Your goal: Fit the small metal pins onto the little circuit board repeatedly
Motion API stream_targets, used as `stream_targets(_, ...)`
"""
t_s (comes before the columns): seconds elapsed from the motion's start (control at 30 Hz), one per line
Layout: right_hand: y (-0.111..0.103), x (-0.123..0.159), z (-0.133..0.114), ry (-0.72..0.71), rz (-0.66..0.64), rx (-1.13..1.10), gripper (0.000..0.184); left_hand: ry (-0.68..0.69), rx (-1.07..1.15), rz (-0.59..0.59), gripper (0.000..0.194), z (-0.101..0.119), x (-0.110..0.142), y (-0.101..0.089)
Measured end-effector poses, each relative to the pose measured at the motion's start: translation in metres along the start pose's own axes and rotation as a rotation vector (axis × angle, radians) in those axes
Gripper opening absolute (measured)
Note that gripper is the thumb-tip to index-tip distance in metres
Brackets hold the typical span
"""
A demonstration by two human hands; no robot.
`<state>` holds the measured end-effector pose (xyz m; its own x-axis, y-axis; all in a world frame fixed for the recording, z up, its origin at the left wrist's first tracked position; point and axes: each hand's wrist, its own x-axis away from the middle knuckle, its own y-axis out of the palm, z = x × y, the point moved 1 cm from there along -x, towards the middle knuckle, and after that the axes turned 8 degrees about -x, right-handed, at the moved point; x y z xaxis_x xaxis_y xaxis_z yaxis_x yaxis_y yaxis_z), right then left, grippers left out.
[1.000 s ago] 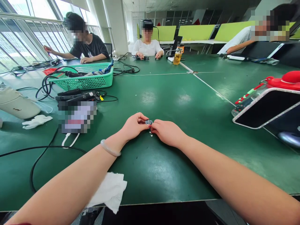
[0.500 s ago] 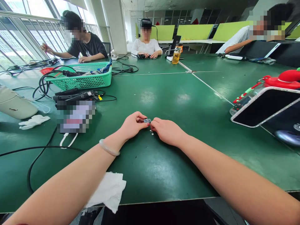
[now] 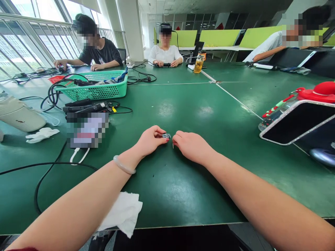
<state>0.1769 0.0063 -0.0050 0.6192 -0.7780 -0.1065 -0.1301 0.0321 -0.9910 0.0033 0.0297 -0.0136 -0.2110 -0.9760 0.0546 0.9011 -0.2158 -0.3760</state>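
Observation:
Over the green tabletop point(image 3: 180, 190), my left hand point(image 3: 148, 140) pinches a small dark rectangular piece with pale markings point(image 3: 166, 136), like a little circuit board, between thumb and fingers. A short gap to its right, my right hand point(image 3: 192, 146) is closed, fingertips together. From under those fingertips a tiny, thin, pale piece point(image 3: 173, 146) sticks down, seen edge-on; its kind is too small to tell. The two hands do not touch.
A green basket of cables point(image 3: 98, 91), black devices point(image 3: 90, 107) and a phone on a white cable point(image 3: 89, 134) are at left. Tissue point(image 3: 128, 209) lies by the front edge. A propped phone point(image 3: 300, 122) stands right. Several people sit around the table.
My right hand has drawn slightly right, away from the dark piece. The thin pale piece has moved right with it and turned edge-on. My left hand keeps its pinch.

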Motion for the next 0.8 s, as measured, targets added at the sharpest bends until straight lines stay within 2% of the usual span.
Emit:
stream_targets(0.13,-0.003,0.002,-0.003,-0.122,-0.006,-0.115,0.016,0.008,0.007,0.006,0.024,-0.002,-0.001,0.000)
stream_targets(0.3,-0.002,0.001,0.007,0.047,0.004,-0.100,0.016,0.015,0.012,-0.007,0.027,-0.003,-0.001,0.000)
stream_targets(0.37,-0.001,0.001,0.010,0.067,0.013,-0.136,0.015,0.009,0.011,-0.008,0.026,-0.003,-0.001,0.000)
stream_targets(0.5,-0.002,0.002,0.010,-0.031,0.034,-0.197,0.016,0.007,-0.004,-0.005,0.026,-0.002,0.000,0.000)
stream_targets(0.67,-0.008,0.005,0.005,-0.089,0.080,-0.085,0.018,0.011,0.031,-0.014,0.027,-0.001,0.000,0.000)
stream_targets(0.8,-0.013,0.007,-0.002,-0.241,0.168,-0.027,0.024,0.019,0.044,-0.020,0.028,-0.001,0.000,0.000)
